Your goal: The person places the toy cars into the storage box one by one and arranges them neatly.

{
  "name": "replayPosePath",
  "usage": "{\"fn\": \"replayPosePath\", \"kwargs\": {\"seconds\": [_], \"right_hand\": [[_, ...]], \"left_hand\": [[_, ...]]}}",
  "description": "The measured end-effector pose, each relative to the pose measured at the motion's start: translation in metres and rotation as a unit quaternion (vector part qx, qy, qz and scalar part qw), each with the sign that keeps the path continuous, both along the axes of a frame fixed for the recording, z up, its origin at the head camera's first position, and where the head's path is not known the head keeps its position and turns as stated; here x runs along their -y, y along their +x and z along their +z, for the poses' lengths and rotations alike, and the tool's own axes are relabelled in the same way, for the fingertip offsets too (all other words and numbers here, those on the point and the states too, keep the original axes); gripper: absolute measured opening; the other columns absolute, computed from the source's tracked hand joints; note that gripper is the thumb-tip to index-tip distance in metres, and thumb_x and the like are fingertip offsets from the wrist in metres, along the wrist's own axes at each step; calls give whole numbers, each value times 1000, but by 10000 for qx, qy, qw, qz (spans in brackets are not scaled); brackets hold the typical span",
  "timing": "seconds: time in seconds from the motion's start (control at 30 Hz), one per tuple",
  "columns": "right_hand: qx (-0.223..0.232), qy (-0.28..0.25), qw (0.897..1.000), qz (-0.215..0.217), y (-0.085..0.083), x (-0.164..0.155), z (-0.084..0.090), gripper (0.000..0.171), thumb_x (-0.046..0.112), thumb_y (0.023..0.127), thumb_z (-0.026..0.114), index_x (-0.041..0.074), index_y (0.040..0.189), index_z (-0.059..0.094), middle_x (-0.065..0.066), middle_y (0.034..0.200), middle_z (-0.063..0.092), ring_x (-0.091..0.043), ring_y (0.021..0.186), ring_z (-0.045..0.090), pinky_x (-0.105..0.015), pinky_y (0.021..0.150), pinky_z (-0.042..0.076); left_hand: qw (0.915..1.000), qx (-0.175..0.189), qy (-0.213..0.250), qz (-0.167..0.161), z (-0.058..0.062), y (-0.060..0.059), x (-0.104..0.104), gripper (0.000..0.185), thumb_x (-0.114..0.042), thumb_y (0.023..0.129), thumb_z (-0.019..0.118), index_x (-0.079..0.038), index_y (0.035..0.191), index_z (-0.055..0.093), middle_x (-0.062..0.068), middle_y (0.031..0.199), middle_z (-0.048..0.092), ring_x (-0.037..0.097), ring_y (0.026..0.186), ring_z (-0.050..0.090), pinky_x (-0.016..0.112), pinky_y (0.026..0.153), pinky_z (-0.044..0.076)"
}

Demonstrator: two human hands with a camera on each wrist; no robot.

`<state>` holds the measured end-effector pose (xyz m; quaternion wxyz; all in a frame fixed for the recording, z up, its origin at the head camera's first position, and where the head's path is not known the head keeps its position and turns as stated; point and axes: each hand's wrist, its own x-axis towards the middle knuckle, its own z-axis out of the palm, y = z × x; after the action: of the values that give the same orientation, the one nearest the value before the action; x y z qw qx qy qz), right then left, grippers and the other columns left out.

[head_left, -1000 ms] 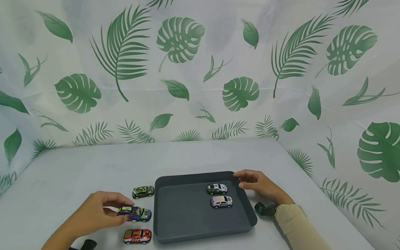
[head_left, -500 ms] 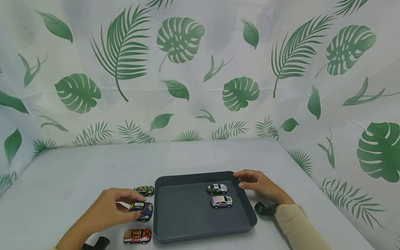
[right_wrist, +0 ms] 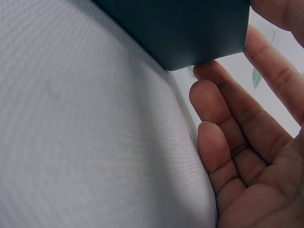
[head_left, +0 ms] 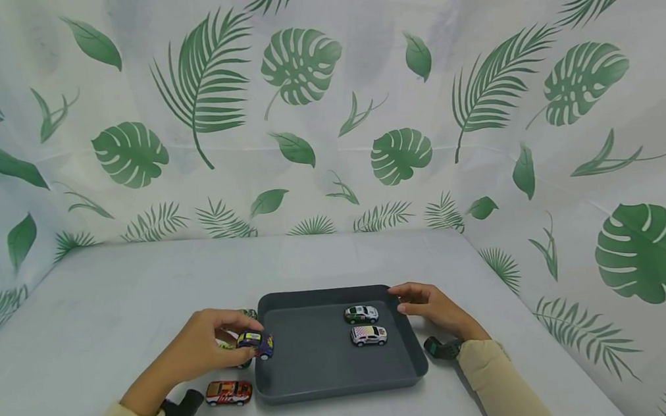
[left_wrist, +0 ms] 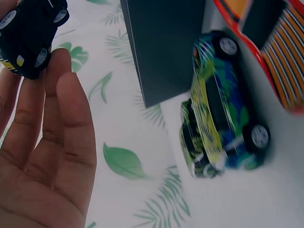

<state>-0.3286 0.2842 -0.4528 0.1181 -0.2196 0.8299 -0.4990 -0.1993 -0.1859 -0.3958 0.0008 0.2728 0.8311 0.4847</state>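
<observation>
A small blue toy car [head_left: 254, 342] with yellow markings is pinched between the thumb and fingers of my left hand [head_left: 205, 345], overlapping the left rim of the grey tray [head_left: 307, 392] in the head view. The left wrist view shows its dark underside. Below the hand, a blue, green and yellow toy car [left_wrist: 221, 102] stands on the table, with a camouflage-patterned car [left_wrist: 190, 142] behind it. My right hand [head_left: 437, 308] holds the tray's far right corner, its thumb at the right rim. Two white toy cars, one patterned green [head_left: 361, 314] and one pink [head_left: 369, 335], sit inside the tray.
Left of the tray's near corner stands a red toy car [head_left: 229, 393]. The white table [head_left: 155, 276] reaches back to a leaf-print cloth backdrop [head_left: 326, 129]. Black straps or devices sit at both wrists.
My left hand has moved right with the blue car, from beside the tray to its left rim. The green and yellow car stays behind on the table. The right hand has not moved.
</observation>
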Motion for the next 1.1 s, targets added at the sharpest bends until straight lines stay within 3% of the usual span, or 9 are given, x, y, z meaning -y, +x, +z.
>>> {"fn": "replayPosePath", "kwargs": {"seconds": [0.5, 0.8, 1.1], "right_hand": [[25, -126, 9999, 28, -1, 0, -2, 46, 10, 103, 73, -7, 144, 62, -26, 138, 66, -24, 116, 63, -39, 104, 48], [66, -149, 9999, 30, -1, 1, -2, 46, 11, 102, 73, -7, 143, 62, -26, 138, 66, -24, 117, 63, -39, 105, 48], [52, -71, 10000, -28, -1, 1, -1, 45, 12, 103, 73, -6, 143, 64, -25, 138, 67, -25, 118, 63, -42, 106, 47]], "left_hand": [[9995, -260, -180, 70, 1, -4, -31, 26, -17, 87, 86, -11, 112, 83, -5, 105, 80, 7, 95, 67, 37, 84, 60], [9999, -57, -1, 95, -3, -4, -45, 27, -18, 89, 87, -8, 114, 82, -2, 107, 79, 9, 93, 67, 38, 84, 60], [9996, -106, 24, 257, -7, -4, -56, 27, -20, 89, 89, -10, 113, 82, -3, 106, 80, 9, 98, 69, 38, 82, 61]]}}
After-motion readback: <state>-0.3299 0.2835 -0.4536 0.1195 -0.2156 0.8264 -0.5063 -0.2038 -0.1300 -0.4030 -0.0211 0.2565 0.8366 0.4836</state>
